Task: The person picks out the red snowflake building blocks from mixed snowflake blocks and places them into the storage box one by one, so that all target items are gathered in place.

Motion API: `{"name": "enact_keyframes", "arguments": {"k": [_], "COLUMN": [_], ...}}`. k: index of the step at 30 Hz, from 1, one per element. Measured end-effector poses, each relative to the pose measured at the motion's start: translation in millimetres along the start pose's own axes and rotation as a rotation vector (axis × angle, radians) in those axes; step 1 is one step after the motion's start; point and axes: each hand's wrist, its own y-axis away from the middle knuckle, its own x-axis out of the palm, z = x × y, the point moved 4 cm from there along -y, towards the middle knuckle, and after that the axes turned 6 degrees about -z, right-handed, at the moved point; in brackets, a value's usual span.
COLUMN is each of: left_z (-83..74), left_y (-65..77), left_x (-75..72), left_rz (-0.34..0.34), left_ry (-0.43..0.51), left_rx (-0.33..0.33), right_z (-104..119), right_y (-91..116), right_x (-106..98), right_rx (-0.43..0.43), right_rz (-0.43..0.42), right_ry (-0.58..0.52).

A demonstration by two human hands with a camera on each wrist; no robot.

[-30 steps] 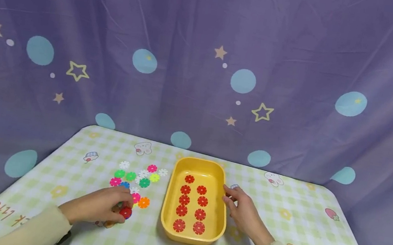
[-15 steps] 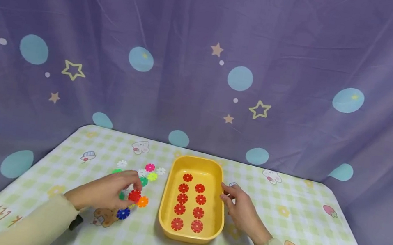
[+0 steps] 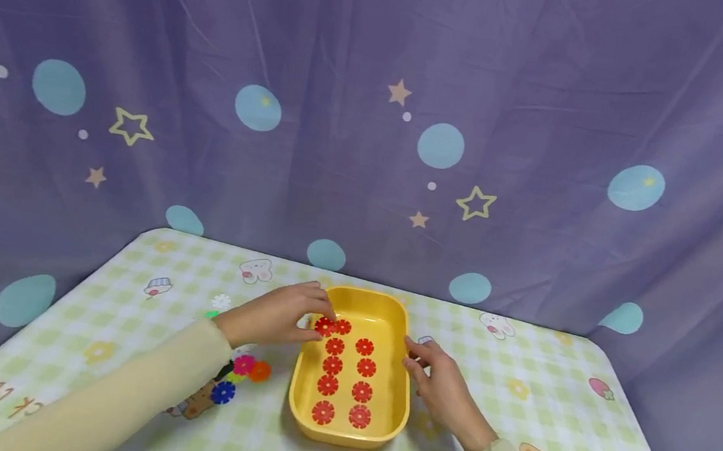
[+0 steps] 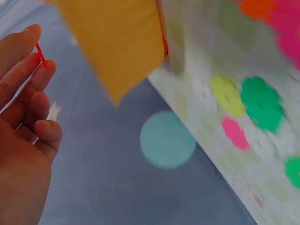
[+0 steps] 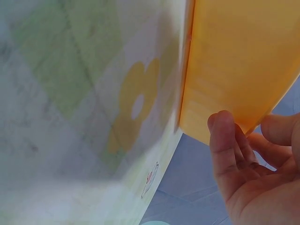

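In the head view my left hand (image 3: 281, 314) is over the left rim of a yellow plastic tray (image 3: 378, 435), pinching a red snowflake disc (image 3: 324, 326) by its edge. The left wrist view shows that disc (image 4: 41, 55) edge-on between thumb and fingertips. Flat on the tray floor lie two columns of red snowflake discs (image 3: 332, 365); the held one hangs next to the far disc of the left column. My right hand (image 3: 445, 398) holds the tray's right rim. Seen from the right wrist, the thumb is at the rim and the fingers are against the outer wall (image 5: 243, 61).
Left of the tray, loose discs lie on the checked tablecloth, among them a blue disc (image 3: 223, 392), an orange disc (image 3: 260, 371) and a pink disc (image 3: 243, 365). My left forearm covers part of this pile. A purple curtain (image 3: 350, 102) hangs behind the table.
My left hand has lifted the red disc from the loose pile and carried it right and away from me to the tray's left side. The right hand keeps its hold on the rim.
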Motion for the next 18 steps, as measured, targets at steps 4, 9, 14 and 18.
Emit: {"name": "enact_keyframes", "arguments": {"k": [4,9,14,18], "left_z": [7.0,16.8,22.2,24.7], "left_y": [-29.7,-50.8,-63.9,-71.7], "left_x": [30.5,53.6,62.0,68.4], "left_rz": [0.071,0.124,0.169,0.206], "left_ry": [-0.040,-0.055,-0.046,-0.032], "left_rx": [0.019,0.031,0.011,0.013], "right_z": [0,0,0,-1], "right_y": [0,0,-1,-2], "right_x": [1,3,1,-1], "right_rx": [-0.012,-0.019,-0.023,-0.040], "right_rz": [0.005,0.029,0.022,0.013], "right_ry": [0.003,0.009,0.027,0.051]}}
